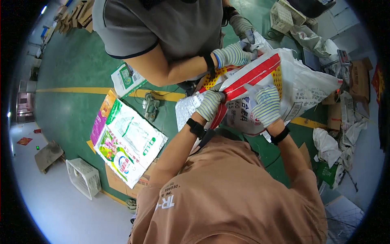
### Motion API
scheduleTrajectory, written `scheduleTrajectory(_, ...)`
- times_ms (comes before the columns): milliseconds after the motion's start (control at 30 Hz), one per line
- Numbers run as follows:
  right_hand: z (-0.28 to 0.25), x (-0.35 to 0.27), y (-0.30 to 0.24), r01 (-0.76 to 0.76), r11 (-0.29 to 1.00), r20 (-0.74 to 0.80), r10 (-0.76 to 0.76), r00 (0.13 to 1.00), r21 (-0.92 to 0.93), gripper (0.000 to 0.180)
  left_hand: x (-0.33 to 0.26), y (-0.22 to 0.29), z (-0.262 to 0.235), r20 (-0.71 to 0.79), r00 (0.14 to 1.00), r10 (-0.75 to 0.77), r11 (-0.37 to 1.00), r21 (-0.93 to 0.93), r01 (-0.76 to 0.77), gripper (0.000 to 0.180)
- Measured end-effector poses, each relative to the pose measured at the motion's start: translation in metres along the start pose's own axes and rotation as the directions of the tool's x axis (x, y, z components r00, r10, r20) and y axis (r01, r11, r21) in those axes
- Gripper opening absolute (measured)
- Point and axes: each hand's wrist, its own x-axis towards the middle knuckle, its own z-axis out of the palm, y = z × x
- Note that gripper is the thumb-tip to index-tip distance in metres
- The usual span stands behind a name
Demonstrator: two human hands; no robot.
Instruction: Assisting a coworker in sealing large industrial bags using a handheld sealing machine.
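A large white woven plastic sack with a red band and yellow panel [284,81] is held up above the green floor [73,69], between the person and a co-worker in a grey shirt [170,24]; its mouth looks gathered but not yet closed. The co-worker's striped-gloved hand [231,55] grips the far edge. The left hand [209,105], arm bent, clenches the red band's lower end; the right hand [266,103] presses flat on the sack, fingers spread upward. Flat printed bags [126,142] lie left.
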Motion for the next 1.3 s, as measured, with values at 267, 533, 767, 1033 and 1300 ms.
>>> scheduleTrajectory(267,0.001,-0.018,-0.044,0.188,0.947,0.043,-0.206,0.978,0.26,0.03,0.014,-0.015,-0.015,0.016,0.999,-0.029,0.999,0.045,0.028,0.039)
scheduleTrajectory(533,0.006,-0.014,-0.028,0.202,0.927,-0.202,-0.142,0.969,0.316,0.033,0.004,0.011,-0.015,0.119,0.99,-0.076,0.982,0.184,0.053,0.046)
scheduleTrajectory(767,-0.027,-0.021,0.049,-0.351,0.909,0.023,0.365,0.931,-0.224,0.05,-0.044,-0.004,-0.017,0.187,0.969,-0.161,0.913,0.401,0.074,0.044)
scheduleTrajectory(1033,-0.05,-0.076,0.109,-0.507,0.817,0.535,0.567,0.626,-0.273,0.069,-0.079,-0.016,-0.043,0.148,0.94,-0.306,0.934,0.239,0.267,0.036)
scheduleTrajectory(1300,-0.03,-0.047,0.075,-0.303,0.912,-0.177,0.262,0.949,-0.276,0.047,-0.04,-0.015,-0.068,0.112,0.991,-0.071,0.99,0.126,0.056,0.044)
